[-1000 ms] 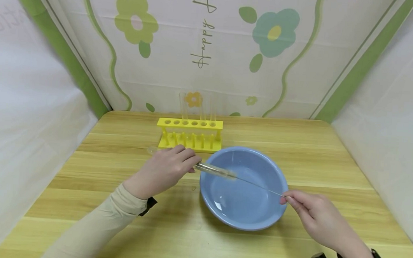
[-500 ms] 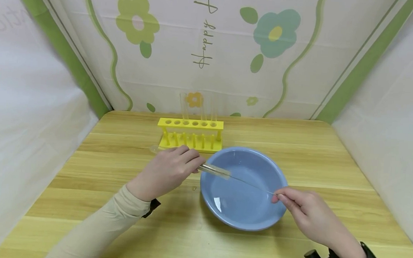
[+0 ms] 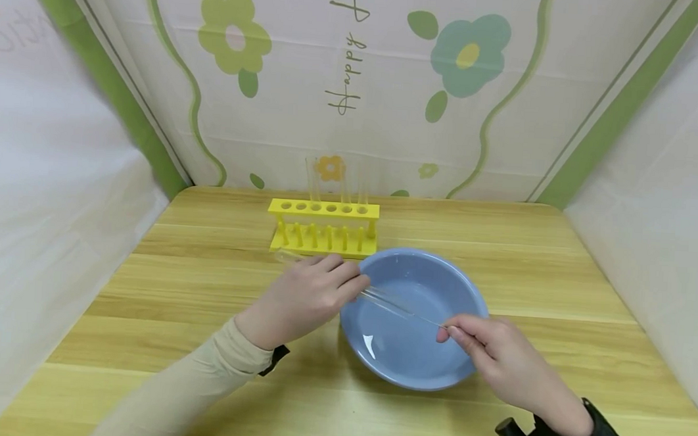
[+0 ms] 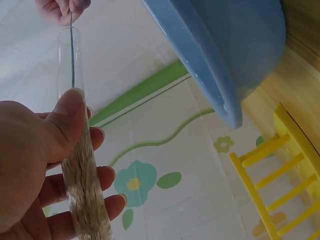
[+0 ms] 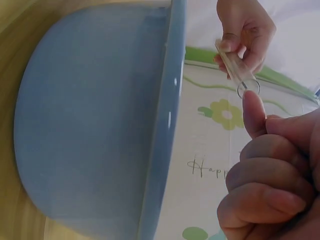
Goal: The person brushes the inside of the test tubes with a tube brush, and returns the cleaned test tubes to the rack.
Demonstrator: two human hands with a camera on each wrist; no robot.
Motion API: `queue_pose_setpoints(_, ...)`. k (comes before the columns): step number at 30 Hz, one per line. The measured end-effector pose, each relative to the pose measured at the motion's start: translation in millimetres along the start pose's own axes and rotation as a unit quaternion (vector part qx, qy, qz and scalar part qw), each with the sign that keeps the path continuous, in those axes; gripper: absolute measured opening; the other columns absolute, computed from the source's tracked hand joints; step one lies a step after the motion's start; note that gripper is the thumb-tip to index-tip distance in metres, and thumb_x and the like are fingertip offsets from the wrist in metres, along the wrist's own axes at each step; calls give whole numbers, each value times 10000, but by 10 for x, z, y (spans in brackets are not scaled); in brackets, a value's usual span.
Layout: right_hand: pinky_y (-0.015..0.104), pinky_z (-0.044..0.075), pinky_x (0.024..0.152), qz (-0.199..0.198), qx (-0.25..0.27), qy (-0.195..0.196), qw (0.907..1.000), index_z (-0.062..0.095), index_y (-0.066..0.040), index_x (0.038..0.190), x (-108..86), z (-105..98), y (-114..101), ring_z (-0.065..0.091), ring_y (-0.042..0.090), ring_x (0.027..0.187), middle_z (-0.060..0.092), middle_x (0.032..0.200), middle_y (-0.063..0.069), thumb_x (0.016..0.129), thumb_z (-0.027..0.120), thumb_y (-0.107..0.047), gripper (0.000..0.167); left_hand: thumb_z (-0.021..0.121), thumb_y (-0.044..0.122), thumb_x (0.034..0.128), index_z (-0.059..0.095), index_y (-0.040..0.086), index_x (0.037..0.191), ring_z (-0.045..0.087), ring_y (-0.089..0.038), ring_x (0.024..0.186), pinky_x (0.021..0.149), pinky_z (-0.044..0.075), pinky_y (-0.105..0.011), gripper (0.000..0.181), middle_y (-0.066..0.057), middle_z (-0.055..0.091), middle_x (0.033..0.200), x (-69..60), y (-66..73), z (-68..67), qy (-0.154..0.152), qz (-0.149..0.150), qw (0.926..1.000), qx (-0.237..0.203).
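Note:
A clear test tube [image 3: 387,302] lies tilted over the left part of the blue basin [image 3: 412,377], held by the left hand [image 3: 306,301]. In the left wrist view its fingers and thumb wrap the tube, and a bristle brush [image 4: 86,185] sits inside the glass. The brush's thin wire handle [image 4: 72,55] comes out of the open mouth. Thumb and index finger of the right hand [image 3: 501,358] pinch the wire's end just outside that mouth, above the basin.
Behind the basin's left side stands a yellow rack [image 3: 324,209] with several holes and three clear tubes upright in it. Fabric with printed flowers [image 3: 470,55] hangs at the back of the wooden table [image 3: 559,268], and white fabric closes both sides.
The left hand and tube have moved a little to the right, the right hand to the left. The brush has gone deeper into the tube, and less wire shows between the hands.

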State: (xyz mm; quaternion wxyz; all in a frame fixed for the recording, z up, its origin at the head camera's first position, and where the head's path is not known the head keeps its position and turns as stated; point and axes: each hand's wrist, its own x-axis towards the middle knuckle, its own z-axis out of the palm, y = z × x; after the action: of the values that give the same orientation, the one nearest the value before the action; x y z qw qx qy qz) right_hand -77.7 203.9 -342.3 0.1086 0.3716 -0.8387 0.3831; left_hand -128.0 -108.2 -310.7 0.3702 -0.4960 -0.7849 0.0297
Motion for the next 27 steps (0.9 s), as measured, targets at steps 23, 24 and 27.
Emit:
queue_pose_setpoints(23,195,400,517,284,309,-94,9991,689,-141,942,154,146,-93,292,-68,535,593,769,-157,971,554,57,242,715,76,884,701,66,1020,609,-165,787,694,558,-254,137,-17,645,925,91,109,14,-36,118,9993,354)
queue_pose_setpoints(24,200,402,519,325,353,-123,9988,691,-141,942,158,144,-89,295,-66,536,573,747,-164,975,551,52,241,716,76,885,702,67,1023,615,-166,794,697,562,-258,139,-18,647,927,90,107,11,-44,113,9993,356)
queue_pose_setpoints(27,213,406,521,402,546,-275,9973,697,-138,951,170,130,-69,307,-58,538,517,697,-175,984,542,39,238,725,79,885,701,69,1025,626,-171,807,697,566,-266,143,-21,650,931,85,103,4,-42,105,9993,361)
